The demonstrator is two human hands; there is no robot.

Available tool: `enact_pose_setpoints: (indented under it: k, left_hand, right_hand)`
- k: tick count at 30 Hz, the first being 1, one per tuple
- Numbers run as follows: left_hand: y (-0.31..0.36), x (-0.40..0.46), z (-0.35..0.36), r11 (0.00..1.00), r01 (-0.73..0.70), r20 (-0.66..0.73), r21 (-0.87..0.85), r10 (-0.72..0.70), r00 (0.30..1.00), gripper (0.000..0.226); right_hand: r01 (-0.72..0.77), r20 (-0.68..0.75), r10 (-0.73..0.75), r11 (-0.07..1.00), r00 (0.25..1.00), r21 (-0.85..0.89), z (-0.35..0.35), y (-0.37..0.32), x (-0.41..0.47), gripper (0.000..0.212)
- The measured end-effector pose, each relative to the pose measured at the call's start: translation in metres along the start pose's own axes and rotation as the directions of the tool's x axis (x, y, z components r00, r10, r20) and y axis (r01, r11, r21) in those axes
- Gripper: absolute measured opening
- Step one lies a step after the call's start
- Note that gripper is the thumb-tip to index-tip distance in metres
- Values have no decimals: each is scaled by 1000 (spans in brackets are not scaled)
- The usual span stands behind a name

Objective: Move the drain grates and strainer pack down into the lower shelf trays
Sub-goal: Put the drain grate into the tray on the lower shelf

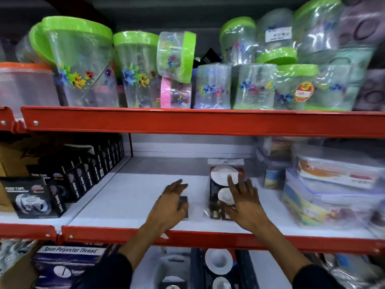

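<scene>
On the white middle shelf [133, 197] with its red front rail, the person's left hand [168, 207] lies curled over a small dark flat item [184, 202], probably one of the drain grates, with the fingers [177, 184] loosely bent and not clearly closed on it. The right hand [243, 205] is spread flat on a clear-wrapped dark pack showing two white round strainers [223, 178], its fingers [232, 180] splayed, pressing rather than gripping. A sound lift would wrap the thumb under the pack's near edge, since the slick wrap may slip, then draw both items clear of the rail before lowering them. Below, a similar pack [218, 261] lies in a tray, but the tray walls are cut off, and motion blur hides the dark item's true shape.
</scene>
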State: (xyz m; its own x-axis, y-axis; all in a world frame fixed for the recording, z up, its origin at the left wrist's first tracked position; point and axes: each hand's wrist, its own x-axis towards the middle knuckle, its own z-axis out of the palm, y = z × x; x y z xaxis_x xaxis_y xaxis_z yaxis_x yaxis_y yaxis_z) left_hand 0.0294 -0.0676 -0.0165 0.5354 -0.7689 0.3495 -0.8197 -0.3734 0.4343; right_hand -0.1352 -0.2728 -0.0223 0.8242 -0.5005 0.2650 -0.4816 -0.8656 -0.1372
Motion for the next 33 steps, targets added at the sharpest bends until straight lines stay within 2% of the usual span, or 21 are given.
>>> enact_pose_setpoints:
  k: [3,5,7,10,15,18,20,23,26,28,30,33]
  left_hand:
    - [42,23,28,986,95,164,-136,-72,984,71]
    - [59,36,41,976,166,279,-138,-122,953,78]
    - [69,44,47,980,176,314,-97,-137,940,73]
    - [74,48,52,976,197,300,-97,-160,941,71]
    - [76,34,51,952,240,252,-192,-189,949,64]
    - [78,20,53,946,229,237,-227,-175,956,71]
    - [81,13,51,953,211,222,-218,-162,961,70]
    - [84,5,44,972,155,183,-177,-122,975,66]
    - [73,-6,31,997,43,33,-70,-41,999,61]
    - [57,-12,19,997,-12,-83,71,18,996,58]
    - [35,-18,6,985,-40,-188,170,72,979,56]
    - [-4,-30,-12,969,13,-251,245,50,967,58]
  right_hand:
    - [-126,178,98,980,979,153,-7,23,-7,111]
    - [-154,285,78,955,955,255,-13,33,-12,119]
    - [-138,305,34,936,952,325,-18,41,-16,116]
    - [-118,246,31,932,969,344,-24,47,-20,99]
    - [-97,217,16,925,976,367,-25,51,-29,83]
    - [-97,224,24,942,974,320,-25,54,-38,69]
    - [-107,231,38,950,972,294,-28,53,-42,62]
    - [-125,265,46,948,963,292,-34,47,-47,64]
    - [-112,231,56,965,971,237,-40,35,-50,82]
    - [-83,123,60,978,991,189,-39,25,-49,90]
    - [10,3,-11,984,1000,177,-34,8,-45,86]
    - [190,-41,-186,953,982,236,-21,-28,-31,79]
